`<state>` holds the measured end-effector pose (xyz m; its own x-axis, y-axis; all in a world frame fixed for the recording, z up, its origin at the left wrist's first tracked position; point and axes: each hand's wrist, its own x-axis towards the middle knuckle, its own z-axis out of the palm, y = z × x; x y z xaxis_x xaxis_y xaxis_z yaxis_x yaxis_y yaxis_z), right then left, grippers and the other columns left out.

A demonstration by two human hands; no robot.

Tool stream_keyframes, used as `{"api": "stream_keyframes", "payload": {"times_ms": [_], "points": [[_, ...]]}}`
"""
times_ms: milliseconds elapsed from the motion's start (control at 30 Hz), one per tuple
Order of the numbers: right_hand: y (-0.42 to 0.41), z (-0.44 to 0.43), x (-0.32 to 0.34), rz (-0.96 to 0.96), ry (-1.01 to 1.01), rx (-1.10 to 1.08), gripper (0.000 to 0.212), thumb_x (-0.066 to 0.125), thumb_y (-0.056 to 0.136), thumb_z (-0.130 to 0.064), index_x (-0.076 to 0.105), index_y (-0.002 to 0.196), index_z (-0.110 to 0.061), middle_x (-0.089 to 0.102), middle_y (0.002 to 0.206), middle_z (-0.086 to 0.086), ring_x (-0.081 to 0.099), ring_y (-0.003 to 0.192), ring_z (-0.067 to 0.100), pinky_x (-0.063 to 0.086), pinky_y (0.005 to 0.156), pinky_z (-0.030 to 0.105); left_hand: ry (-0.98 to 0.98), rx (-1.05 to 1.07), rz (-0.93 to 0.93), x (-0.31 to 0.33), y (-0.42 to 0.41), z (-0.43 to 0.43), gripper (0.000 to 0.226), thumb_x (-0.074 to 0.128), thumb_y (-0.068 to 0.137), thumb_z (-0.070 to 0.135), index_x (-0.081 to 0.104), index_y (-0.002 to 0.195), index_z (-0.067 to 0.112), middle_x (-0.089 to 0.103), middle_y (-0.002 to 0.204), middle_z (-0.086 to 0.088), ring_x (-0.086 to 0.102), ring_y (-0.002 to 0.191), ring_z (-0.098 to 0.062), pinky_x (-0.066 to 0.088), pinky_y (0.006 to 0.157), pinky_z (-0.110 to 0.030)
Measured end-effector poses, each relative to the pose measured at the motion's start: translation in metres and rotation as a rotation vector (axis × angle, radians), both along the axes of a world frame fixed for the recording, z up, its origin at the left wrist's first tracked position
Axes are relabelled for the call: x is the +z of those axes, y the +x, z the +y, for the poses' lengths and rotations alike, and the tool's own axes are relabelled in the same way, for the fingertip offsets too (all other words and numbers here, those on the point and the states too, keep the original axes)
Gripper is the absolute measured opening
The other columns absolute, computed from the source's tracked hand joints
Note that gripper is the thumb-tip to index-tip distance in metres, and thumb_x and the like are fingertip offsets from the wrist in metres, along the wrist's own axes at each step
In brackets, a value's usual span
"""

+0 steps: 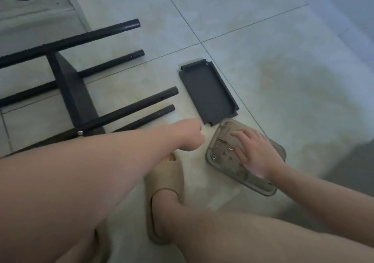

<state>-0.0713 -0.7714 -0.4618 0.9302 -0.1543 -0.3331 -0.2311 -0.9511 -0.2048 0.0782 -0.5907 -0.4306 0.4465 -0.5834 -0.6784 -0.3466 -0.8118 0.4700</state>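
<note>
A translucent grey tray (261, 187) lies on the tiled floor in front of me, with a few small screws (214, 157) and washers in it. My right hand (255, 153) rests inside this tray, fingers spread and straight, fingertips on the small parts. My left hand (188, 137) hovers just left of the tray with its fingers curled under. Nothing shows in its grip. A dark grey shelf panel (208, 92) with raised edges lies flat just beyond both hands.
A black metal frame (70, 86) lies on its side at the left, several tube ends (172, 91) pointing towards the panel. My foot in a beige slipper (166, 173) stands below the left hand. Pale floor tiles (283, 50) stretch to the right.
</note>
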Motion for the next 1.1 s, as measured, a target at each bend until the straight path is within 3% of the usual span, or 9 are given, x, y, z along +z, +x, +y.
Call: {"api": "stream_keyframes", "payload": {"times_ms": [100, 267, 433, 600, 767, 967, 1100], "points": [[-0.010, -0.018, -0.027, 0.116, 0.049, -0.091, 0.033, 0.051, 0.104, -0.027, 0.058, 0.133, -0.014, 0.059, 0.125, 0.007, 0.054, 0.117, 0.032, 0.043, 0.097, 0.043, -0.032, 0.002, 0.096, -0.026, -0.023, -0.019, 0.053, 0.047, 0.104, 0.033, 0.035, 0.152, 0.013, 0.047, 0.150, -0.009, 0.046, 0.136, -0.028, 0.037, 0.104, -0.030], [-0.004, -0.034, -0.069, 0.258, 0.116, -0.157, 0.038, 0.052, 0.102, -0.026, 0.055, 0.140, -0.022, 0.059, 0.132, 0.003, 0.055, 0.122, 0.029, 0.046, 0.098, 0.040, -0.122, 0.099, 0.138, -0.065, -0.037, -0.021, 0.047, 0.052, 0.102, 0.027, 0.039, 0.147, 0.026, 0.063, 0.130, -0.005, 0.059, 0.118, -0.026, 0.045, 0.099, -0.032], [0.009, -0.038, -0.103, 0.270, 0.142, -0.150, 0.041, 0.058, 0.098, -0.023, 0.056, 0.139, -0.023, 0.063, 0.130, 0.004, 0.061, 0.115, 0.031, 0.050, 0.089, 0.038, -0.180, 0.191, 0.234, -0.085, -0.037, -0.022, 0.046, 0.058, 0.099, 0.022, 0.045, 0.143, 0.023, 0.067, 0.088, 0.008, 0.068, 0.090, -0.018, 0.047, 0.081, -0.029], [0.019, -0.028, -0.125, 0.208, 0.146, -0.145, 0.048, 0.056, 0.096, -0.021, 0.054, 0.144, -0.027, 0.063, 0.133, 0.005, 0.060, 0.116, 0.033, 0.049, 0.086, 0.038, -0.213, 0.236, 0.255, -0.092, -0.037, -0.026, 0.039, 0.059, 0.099, 0.020, 0.049, 0.136, 0.027, 0.069, 0.081, 0.008, 0.070, 0.086, -0.017, 0.052, 0.086, -0.032], [0.008, -0.022, -0.133, 0.140, 0.099, -0.201, 0.039, 0.062, 0.091, -0.021, 0.055, 0.129, -0.013, 0.056, 0.125, 0.010, 0.061, 0.103, 0.037, 0.038, 0.068, 0.034, -0.210, 0.249, 0.263, -0.091, -0.040, -0.027, 0.042, 0.059, 0.099, 0.021, 0.048, 0.138, 0.027, 0.068, 0.081, 0.010, 0.068, 0.090, -0.017, 0.051, 0.091, -0.033], [0.002, -0.024, -0.134, 0.212, 0.187, -0.162, 0.017, 0.057, 0.088, -0.004, 0.062, 0.104, -0.003, 0.060, 0.113, 0.018, 0.059, 0.104, 0.040, 0.048, 0.081, 0.044, -0.201, 0.268, 0.269, -0.093, -0.041, -0.028, 0.040, 0.059, 0.099, 0.020, 0.049, 0.137, 0.026, 0.067, 0.082, 0.008, 0.066, 0.086, -0.017, 0.046, 0.076, -0.028], [0.003, -0.024, -0.123, 0.200, 0.214, -0.183, 0.018, 0.055, 0.088, 0.000, 0.064, 0.103, -0.001, 0.063, 0.111, 0.018, 0.059, 0.103, 0.038, 0.047, 0.084, 0.042, -0.192, 0.262, 0.249, -0.094, -0.043, -0.027, 0.039, 0.059, 0.099, 0.023, 0.050, 0.136, 0.025, 0.067, 0.089, 0.006, 0.064, 0.089, -0.019, 0.046, 0.081, -0.029]]}}
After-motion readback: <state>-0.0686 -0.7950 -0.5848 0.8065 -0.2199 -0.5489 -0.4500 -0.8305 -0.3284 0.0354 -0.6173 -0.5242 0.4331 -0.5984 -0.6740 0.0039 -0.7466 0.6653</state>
